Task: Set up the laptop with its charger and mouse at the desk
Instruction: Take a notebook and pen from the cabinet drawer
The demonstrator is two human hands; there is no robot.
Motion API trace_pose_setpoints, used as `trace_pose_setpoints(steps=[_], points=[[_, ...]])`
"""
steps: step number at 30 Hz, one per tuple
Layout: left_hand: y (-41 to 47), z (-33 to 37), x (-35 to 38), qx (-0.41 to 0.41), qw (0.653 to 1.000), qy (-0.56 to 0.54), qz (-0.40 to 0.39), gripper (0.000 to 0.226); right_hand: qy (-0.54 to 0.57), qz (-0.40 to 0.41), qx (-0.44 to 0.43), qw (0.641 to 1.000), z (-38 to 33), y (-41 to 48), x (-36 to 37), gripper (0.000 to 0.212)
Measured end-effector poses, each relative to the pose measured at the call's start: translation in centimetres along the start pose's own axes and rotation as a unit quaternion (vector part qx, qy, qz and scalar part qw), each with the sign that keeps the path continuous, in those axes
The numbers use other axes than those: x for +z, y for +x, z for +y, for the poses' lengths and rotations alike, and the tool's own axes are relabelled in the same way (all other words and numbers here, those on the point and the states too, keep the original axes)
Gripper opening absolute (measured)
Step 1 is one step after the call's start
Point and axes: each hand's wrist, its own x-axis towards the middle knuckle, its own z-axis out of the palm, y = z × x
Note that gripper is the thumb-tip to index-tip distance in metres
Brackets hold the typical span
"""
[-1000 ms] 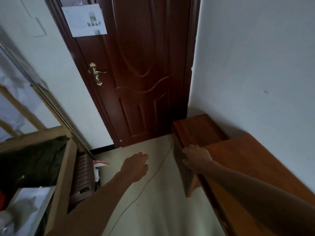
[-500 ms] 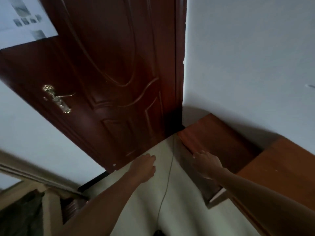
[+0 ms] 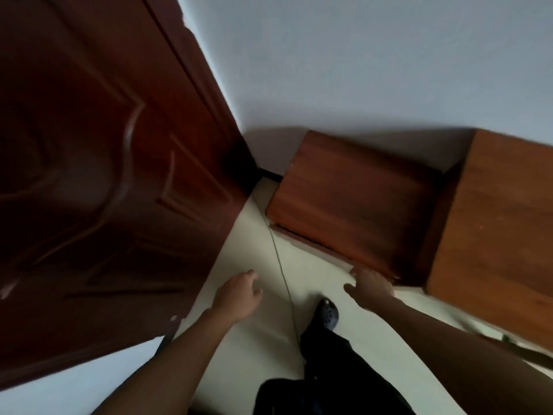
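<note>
Touches right hand (image 3: 371,287), thumb spread wide, to front corner of low cabinet (image 3: 353,199) beside desk (image 3: 493,220) by wall (image 3: 359,70). Holds left hand (image 3: 239,295) empty, loosely curled, above floor (image 3: 263,348), thin cord (image 3: 281,271) between hands

A dark red-brown panelled door (image 3: 104,175) fills the space left of and beyond my left hand (image 3: 239,298); a pale wall (image 3: 359,61) rises past both hands; a low reddish wooden cabinet (image 3: 353,199) stands against it, its near corner right at my right hand (image 3: 371,287); pale floor (image 3: 263,348) lies beneath; my dark shoe (image 3: 327,316) and black trouser leg (image 3: 344,369) sit between the hands, nearer me.
</note>
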Motion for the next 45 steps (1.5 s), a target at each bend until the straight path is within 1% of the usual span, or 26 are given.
trace_pose_setpoints(steps=[2,3,4,6,8,9,10,11,12,14,15,17,19,20,24,27,31,34,35,37,39,40,41,42,43,45], points=[[4.3,-0.5,0.6,-0.018,0.999,-0.037,-0.033,0.043,0.135,0.005,0.116,0.984,1.4,2.6,1.7,0.052],[5.9,-0.6,0.4,-0.032,0.996,-0.069,-0.037,0.044,0.219,0.020,0.178,0.959,1.7,3.2,2.2,0.051],[7.8,-0.6,0.4,-0.049,0.992,-0.112,-0.039,0.045,0.311,0.038,0.237,0.920,2.3,4.0,2.7,0.047],[12.2,-0.5,1.6,-0.094,0.969,-0.223,-0.040,0.053,0.455,0.117,0.336,0.816,3.9,5.8,3.9,0.041],[15.0,-0.3,2.0,-0.141,0.927,-0.344,-0.039,0.065,0.522,0.188,0.386,0.737,4.1,6.4,4.2,0.037],[17.3,0.0,2.8,-0.155,0.913,-0.376,-0.044,0.071,0.549,0.225,0.407,0.695,4.3,7.3,4.7,0.034],[19.1,0.3,3.4,-0.165,0.898,-0.406,-0.045,0.075,0.581,0.253,0.409,0.657,4.2,7.9,5.2,0.032],[20.2,0.7,3.3,-0.172,0.883,-0.435,-0.040,0.076,0.612,0.272,0.399,0.627,3.6,8.2,5.0,0.035],[22.1,1.0,4.4,-0.176,0.873,-0.453,-0.053,0.073,0.640,0.294,0.403,0.585,3.5,8.6,6.2,0.040],[23.3,1.9,4.7,-0.176,0.859,-0.478,-0.056,0.056,0.672,0.306,0.389,0.551,3.0,8.7,5.8,0.047],[24.1,2.1,5.4,-0.167,0.863,-0.471,-0.076,0.045,0.682,0.311,0.388,0.536,2.8,8.8,6.4,0.045],[24.9,1.8,6.3,-0.154,0.869,-0.463,-0.081,0.030,0.691,0.312,0.373,0.534,2.6,9.1,6.9,0.030],[25.5,1.4,7.1,-0.138,0.869,-0.471,-0.056,0.024,0.683,0.325,0.367,0.541,2.7,8.9,7.5,0.017],[25.6,1.1,7.5,-0.132,0.872,-0.469,-0.043,0.022,0.675,0.330,0.369,0.547,2.8,8.7,7.9,0.015],[24.7,-0.5,8.8,-0.138,0.886,-0.442,-0.020,0.026,0.651,0.342,0.393,0.551,2.1,7.3,10.5,0.033],[24.2,-1.3,9.3,-0.156,0.890,-0.427,-0.021,0.026,0.629,0.354,0.430,0.543,1.7,7.0,11.7,0.049],[23.4,-1.2,10.2,-0.218,0.860,-0.461,0.011,0.022,0.605,0.360,0.484,0.520,1.6,6.5,12.8,0.049],[22.6,-1.9,11.5,-0.253,0.831,-0.496,-0.005,0.025,0.606,0.350,0.493,0.518,1.5,6.1,14.5,0.047],[22.5,-2.1,11.7,-0.262,0.821,-0.507,-0.010,0.032,0.614,0.347,0.493,0.509,1.6,6.1,15.1,0.046],[23.0,-2.4,12.3,-0.291,0.791,-0.538,-0.009,0.056,0.633,0.339,0.494,0.490,1.9,6.4,15.8,0.046],[23.5,-2.8,12.8,-0.332,0.748,-0.574,-0.013,0.078,0.650,0.317,0.489,0.488,2.2,6.7,16.4,0.049],[23.8,-2.9,12.8,-0.346,0.737,-0.580,-0.022,0.080,0.654,0.304,0.486,0.493,2.3,6.8,16.5,0.050],[23.9,-3.2,13.4,-0.358,0.735,-0.576,-0.030,0.074,0.655,0.286,0.485,0.504,2.5,6.8,16.9,0.052],[24.1,-3.4,13.3,-0.361,0.739,-0.567,-0.039,0.062,0.640,0.274,0.488,0.526,2.6,6.6,16.9,0.053],[24.2,-3.5,13.3,-0.362,0.743,-0.561,-0.048,0.049,0.592,0.264,0.498,0.576,2.6,6.5,16.8,0.054],[24.4,-3.5,13.4,-0.369,0.748,-0.549,-0.051,0.033,0.412,0.265,0.500,0.714,2.4,6.2,16.4,0.058]])
